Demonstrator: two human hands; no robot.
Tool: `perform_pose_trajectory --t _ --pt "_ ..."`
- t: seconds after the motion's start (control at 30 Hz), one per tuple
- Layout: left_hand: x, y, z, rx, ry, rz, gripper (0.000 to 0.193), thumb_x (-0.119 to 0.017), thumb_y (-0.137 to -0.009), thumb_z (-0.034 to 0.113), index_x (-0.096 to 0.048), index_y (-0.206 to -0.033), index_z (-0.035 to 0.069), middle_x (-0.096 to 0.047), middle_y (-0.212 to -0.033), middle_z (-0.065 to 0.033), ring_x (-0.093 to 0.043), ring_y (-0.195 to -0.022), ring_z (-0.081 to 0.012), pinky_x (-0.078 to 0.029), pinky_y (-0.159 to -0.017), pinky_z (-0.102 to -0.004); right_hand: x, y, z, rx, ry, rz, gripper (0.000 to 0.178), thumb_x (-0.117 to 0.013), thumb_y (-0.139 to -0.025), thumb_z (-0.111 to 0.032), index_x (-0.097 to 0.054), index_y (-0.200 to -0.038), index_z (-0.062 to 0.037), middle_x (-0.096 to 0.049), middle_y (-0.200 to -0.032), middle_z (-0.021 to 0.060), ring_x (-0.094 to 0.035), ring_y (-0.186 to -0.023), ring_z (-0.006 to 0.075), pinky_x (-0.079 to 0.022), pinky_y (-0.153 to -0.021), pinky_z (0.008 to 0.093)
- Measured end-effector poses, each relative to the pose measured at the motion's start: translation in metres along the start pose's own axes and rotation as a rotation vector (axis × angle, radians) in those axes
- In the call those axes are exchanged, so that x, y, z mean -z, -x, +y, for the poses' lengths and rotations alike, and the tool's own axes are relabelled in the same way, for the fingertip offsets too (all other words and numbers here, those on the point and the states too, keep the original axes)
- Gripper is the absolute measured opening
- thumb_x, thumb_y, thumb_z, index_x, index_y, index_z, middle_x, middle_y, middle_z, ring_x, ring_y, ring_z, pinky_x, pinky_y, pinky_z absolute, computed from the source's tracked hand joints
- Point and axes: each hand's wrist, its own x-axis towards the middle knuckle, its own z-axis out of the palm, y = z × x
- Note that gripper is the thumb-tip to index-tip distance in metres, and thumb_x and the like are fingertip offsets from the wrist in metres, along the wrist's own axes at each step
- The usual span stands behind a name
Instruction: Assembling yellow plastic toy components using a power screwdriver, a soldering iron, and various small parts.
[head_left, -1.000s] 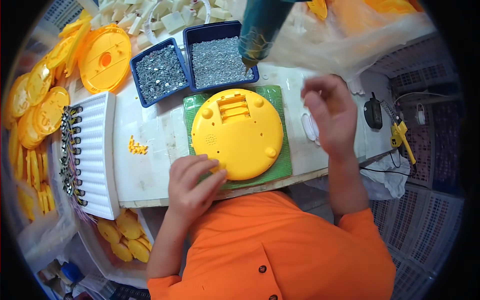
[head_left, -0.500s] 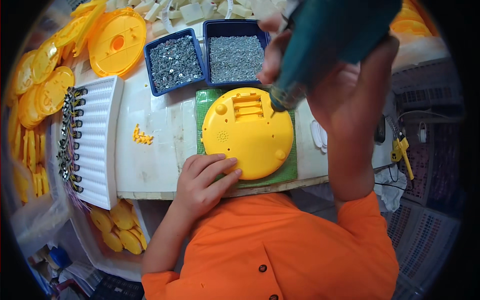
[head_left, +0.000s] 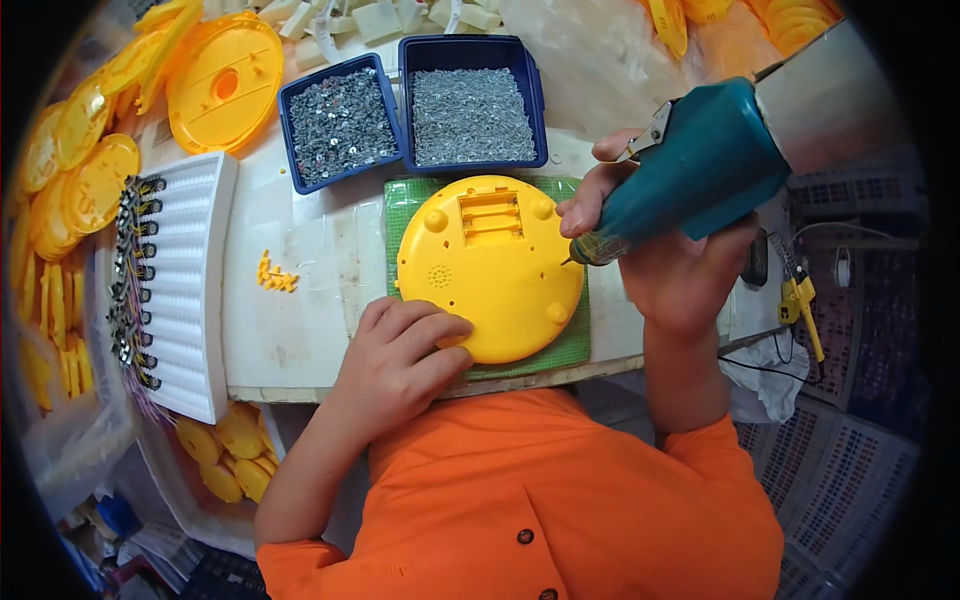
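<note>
A round yellow plastic casing [head_left: 490,300] lies on a green mat [head_left: 575,345], its empty battery compartment [head_left: 491,219] facing up. My left hand [head_left: 400,350] rests with slightly bent, parted fingers on the casing's lower left edge. Wrapped in my right hand [head_left: 675,280] is a teal electric screwdriver [head_left: 690,165], tilted, its bit pointing left at the casing's right rim. The bit tip hangs over or beside that rim; contact cannot be made out. Two blue bins of small metal parts stand behind the casing: one with washer-like pieces [head_left: 343,125], one with screws [head_left: 473,115].
Small yellow plastic pieces [head_left: 276,272] lie on the worktable [head_left: 310,340]. A white ribbed tray [head_left: 190,290] with wired components stands left, beside stacked yellow shells [head_left: 90,190]. A yellow-handled tool [head_left: 805,310] hangs at the right edge. Clear plastic sheeting [head_left: 590,60] covers the back.
The screwdriver has swung down and right, from above the casing's upper right to its right rim. My left fingers have bent more while staying on the casing.
</note>
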Motion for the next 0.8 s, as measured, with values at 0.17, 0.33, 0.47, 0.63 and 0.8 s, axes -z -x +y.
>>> perform_pose_trajectory --t 0.17,0.33,0.47,0.63,0.8 --pt "-0.003 0.0 0.005 0.035 0.039 0.052 0.024 -0.078 -0.075 0.009 -0.065 -0.095 0.012 -0.068 -0.112 -0.0028 -0.063 -0.105 -0.0248 -0.047 -0.091 -0.0422 -0.002 0.005 0.006 0.051 -0.151 -0.006 0.109 -0.037 -0.088 -0.089 -0.045 -0.14 0.0057 -0.067 -0.098 0.0169 -0.064 -0.091 0.0251 -0.045 -0.096 0.0409" --pt "-0.002 0.012 0.005 0.11 0.154 0.184 0.027 -0.08 -0.073 0.004 -0.065 -0.094 0.011 -0.07 -0.103 -0.0042 -0.066 -0.094 -0.0254 -0.048 -0.085 -0.0401 -0.026 0.012 0.004 0.107 -0.584 0.093 0.105 -0.042 -0.088 -0.085 -0.046 -0.14 0.006 -0.066 -0.095 0.0169 -0.062 -0.086 0.0267 -0.046 -0.09 0.0416" --pt "-0.008 0.016 0.005 0.091 0.118 0.186 0.025 -0.081 -0.074 0.007 -0.068 -0.095 0.01 -0.071 -0.098 -0.0038 -0.066 -0.087 -0.024 -0.048 -0.08 -0.0373 -0.027 0.019 0.018 0.063 -0.53 0.039 0.107 -0.042 -0.087 -0.085 -0.048 -0.138 0.0099 -0.066 -0.09 0.0167 -0.06 -0.081 0.026 -0.044 -0.084 0.0377" --pt "-0.026 0.019 0.011 0.031 -0.003 0.285 0.022 -0.085 -0.074 0.013 -0.068 -0.089 0.011 -0.07 -0.1 -0.0037 -0.064 -0.09 -0.0272 -0.048 -0.079 -0.0404 -0.031 0.016 0.02 0.065 -0.593 0.03 0.111 -0.04 -0.088 -0.086 -0.046 -0.137 0.0125 -0.065 -0.089 0.0178 -0.059 -0.083 0.0249 -0.044 -0.084 0.0343" --pt "-0.037 0.017 0.01 0.074 0.006 0.334 0.024 -0.086 -0.073 0.019 -0.069 -0.087 0.012 -0.068 -0.113 -0.0051 -0.061 -0.108 -0.0313 -0.048 -0.086 -0.0429 -0.031 0.014 0.025 0.097 -0.6 0.017 0.111 -0.041 -0.088 -0.087 -0.045 -0.137 0.013 -0.066 -0.09 0.0183 -0.059 -0.083 0.0247 -0.044 -0.083 0.0337"
